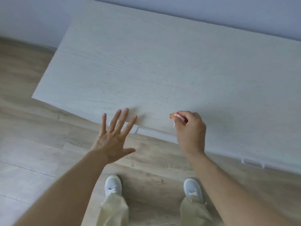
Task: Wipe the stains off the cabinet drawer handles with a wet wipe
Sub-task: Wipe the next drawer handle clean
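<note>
I look down on the pale wood-grain top of the cabinet (pixel 162 70). My right hand (pixel 189 128) hovers over its front edge and pinches a small white wet wipe (pixel 177 117) with an orange stain at its tip. My left hand (pixel 114 137) is spread flat with straight fingers, its fingertips over the cabinet's front edge, holding nothing. A white drawer handle (pixel 146 129) juts out just under the front edge between my hands. Another handle (pixel 253 163) shows further right. The drawer fronts are hidden below the top.
Light wood-plank floor (pixel 32 144) lies to the left and in front of the cabinet. My two feet in white shoes (pixel 113 185) stand close to the cabinet front. A bluish wall (pixel 211 10) runs behind the cabinet.
</note>
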The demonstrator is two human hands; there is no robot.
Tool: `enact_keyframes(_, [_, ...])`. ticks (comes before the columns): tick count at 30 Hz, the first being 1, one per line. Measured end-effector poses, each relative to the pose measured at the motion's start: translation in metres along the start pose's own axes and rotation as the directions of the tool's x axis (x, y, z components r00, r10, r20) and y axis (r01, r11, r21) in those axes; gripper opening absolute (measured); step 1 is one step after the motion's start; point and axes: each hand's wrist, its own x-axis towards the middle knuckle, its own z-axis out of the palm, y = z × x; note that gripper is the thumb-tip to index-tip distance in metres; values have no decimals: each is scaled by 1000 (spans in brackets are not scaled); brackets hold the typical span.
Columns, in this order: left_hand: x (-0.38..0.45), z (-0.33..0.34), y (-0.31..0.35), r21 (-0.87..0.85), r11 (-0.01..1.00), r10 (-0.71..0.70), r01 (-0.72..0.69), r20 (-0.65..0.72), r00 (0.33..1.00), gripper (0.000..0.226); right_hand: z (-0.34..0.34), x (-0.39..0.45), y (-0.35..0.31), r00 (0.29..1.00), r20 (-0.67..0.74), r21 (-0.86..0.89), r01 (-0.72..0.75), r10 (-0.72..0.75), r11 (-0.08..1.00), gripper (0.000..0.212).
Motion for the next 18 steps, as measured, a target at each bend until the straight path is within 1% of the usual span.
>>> enact_keyframes(5, [-4, 19, -61, 117, 993, 10, -12, 11, 1000, 120, 56, -45, -14, 996, -62, 79, -53, 58, 995, 8])
enact_keyframes(7, [0, 29, -70, 155, 988, 14, -12, -11, 1000, 121, 72, -57, -15, 996, -74, 89, -49, 55, 995, 8])
enact_keyframes(9, [8, 37, -71, 184, 983, 7, -6, -1, 1000, 123, 81, -67, -11, 995, -87, 83, -47, 54, 995, 9])
enact_keyframes(14, [29, 54, -67, 160, 986, -49, 43, 34, 998, 122, 89, -82, 13, 988, -118, 90, -86, 97, 992, 8])
enact_keyframes(18, [40, 65, -73, 131, 991, -18, 23, -40, 999, 120, 99, -91, 30, 981, -174, 121, -62, 83, 991, 10])
